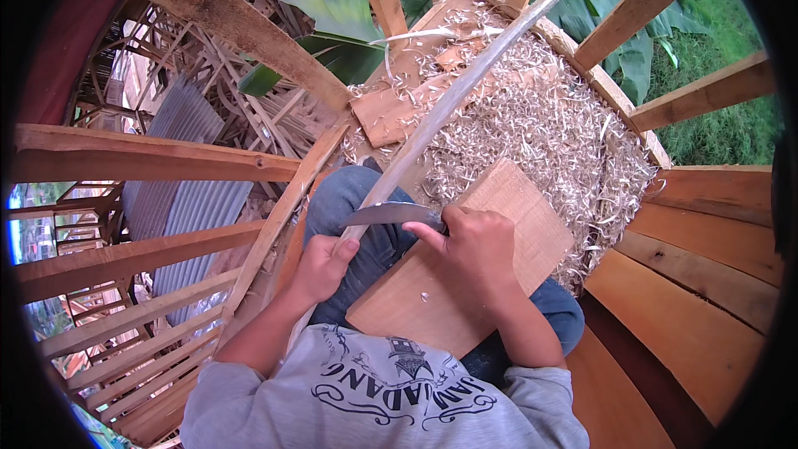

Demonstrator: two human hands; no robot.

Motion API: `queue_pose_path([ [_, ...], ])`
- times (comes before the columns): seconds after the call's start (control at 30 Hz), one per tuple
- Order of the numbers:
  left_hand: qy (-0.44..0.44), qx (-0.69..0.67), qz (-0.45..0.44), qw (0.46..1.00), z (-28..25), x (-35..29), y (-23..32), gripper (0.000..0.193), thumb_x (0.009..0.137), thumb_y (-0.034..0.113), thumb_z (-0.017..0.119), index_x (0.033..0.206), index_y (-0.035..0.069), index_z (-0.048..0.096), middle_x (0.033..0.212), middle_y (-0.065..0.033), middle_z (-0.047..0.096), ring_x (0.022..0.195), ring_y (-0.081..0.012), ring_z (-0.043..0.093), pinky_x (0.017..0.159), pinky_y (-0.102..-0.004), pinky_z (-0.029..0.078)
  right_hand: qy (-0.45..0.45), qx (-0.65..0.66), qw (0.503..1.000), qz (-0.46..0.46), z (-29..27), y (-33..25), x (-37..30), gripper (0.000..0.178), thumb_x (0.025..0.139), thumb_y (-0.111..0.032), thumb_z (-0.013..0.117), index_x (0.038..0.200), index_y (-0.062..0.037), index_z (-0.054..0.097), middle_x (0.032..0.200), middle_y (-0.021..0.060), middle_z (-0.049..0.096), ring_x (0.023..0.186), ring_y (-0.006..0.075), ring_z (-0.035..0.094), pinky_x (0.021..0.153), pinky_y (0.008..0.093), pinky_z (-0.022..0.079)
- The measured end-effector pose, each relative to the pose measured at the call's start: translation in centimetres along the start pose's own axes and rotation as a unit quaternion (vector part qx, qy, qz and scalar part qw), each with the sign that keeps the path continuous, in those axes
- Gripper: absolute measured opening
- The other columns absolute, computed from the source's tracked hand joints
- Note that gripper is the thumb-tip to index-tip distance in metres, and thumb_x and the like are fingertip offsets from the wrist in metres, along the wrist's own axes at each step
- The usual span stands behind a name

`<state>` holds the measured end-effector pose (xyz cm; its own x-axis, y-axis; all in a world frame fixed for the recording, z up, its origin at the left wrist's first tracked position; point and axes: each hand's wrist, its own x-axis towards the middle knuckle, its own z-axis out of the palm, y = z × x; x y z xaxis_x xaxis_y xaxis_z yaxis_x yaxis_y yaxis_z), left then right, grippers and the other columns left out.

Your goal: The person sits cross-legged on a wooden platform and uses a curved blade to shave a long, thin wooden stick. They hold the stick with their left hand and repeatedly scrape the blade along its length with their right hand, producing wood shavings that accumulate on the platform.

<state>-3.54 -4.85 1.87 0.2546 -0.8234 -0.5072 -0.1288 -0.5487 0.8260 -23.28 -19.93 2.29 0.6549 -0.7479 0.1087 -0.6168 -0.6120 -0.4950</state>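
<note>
Pale shavings (524, 129) litter the floor (422, 176) here. The left grip (324, 268) is clamped on a long slanting strip (453, 100); the right grip (480, 245) clasps a knife (403, 214), blade (374, 214) across the strip, beside a board (457, 291) on the lap (370, 259).

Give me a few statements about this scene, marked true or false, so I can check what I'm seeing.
1. The left hand holds a long pale strip. True.
2. The tool in use is a hammer. False: the right hand holds a knife.
3. A wooden board lies over the legs. True.
4. All the shavings sit in a bucket. False: pale shavings lie strewn beyond the board.
5. The shirt is bright red. False: it is grey.
</note>
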Motion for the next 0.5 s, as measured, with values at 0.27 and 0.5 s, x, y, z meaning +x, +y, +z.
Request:
queue_pose_path([
  [0.27,0.027,0.02,0.008,0.999,0.5,0.0,0.0,0.054,0.093,0.043,0.053,0.058,0.003,0.044,0.054,0.0052,0.037,0.056,-0.0037,0.033,0.046,-0.0261,0.028,0.051,-0.02,0.998,0.044,0.6,1.3,0.3,0.057,0.078,-0.059,0.062,0.057,-0.0062,0.055,0.049,0.0091,0.054,0.044,0.0254,0.057,0.046,0.0349,0.044],
  [0.5,0.043,0.032,0.029,0.998,1.0,-0.2,0.6,0.054,0.091,0.041,0.057,0.058,0.0,0.045,0.053,0.0049,0.036,0.055,-0.004,0.033,0.045,-0.0267,0.028,0.145,-0.006,0.94,0.308,-3.7,8.8,1.6,0.056,0.086,-0.052,0.057,0.065,0.0003,0.063,0.049,0.0133,0.053,0.045,0.0289,0.054,0.048,0.0394,0.041],
])
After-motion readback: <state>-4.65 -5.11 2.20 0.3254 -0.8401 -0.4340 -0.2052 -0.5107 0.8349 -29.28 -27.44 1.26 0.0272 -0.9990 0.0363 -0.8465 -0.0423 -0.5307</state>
